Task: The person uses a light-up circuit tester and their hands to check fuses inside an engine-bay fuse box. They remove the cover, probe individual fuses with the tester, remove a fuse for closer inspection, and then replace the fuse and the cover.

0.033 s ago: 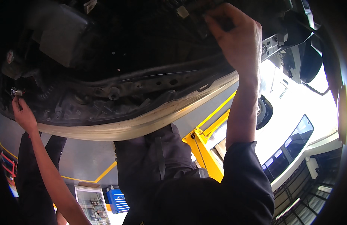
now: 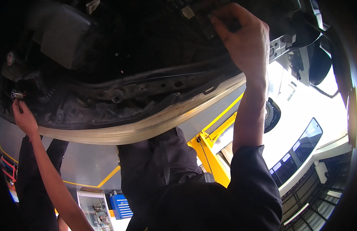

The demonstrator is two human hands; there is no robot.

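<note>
Neither hand has moved: past the pale curved bar's (image 2: 147,133) left end, the left hand (image 2: 26,121) pinches a small metallic piece (image 2: 19,95). Above the bar's right end, the right hand (image 2: 246,38) half-curls; I cannot tell its hold.

We look down through one wide fisheye worn on the head, facing the nearby engine bay (image 2: 128,94) across the top, with our trousers (image 2: 155,161) and shirt (image 2: 197,204) below.
</note>
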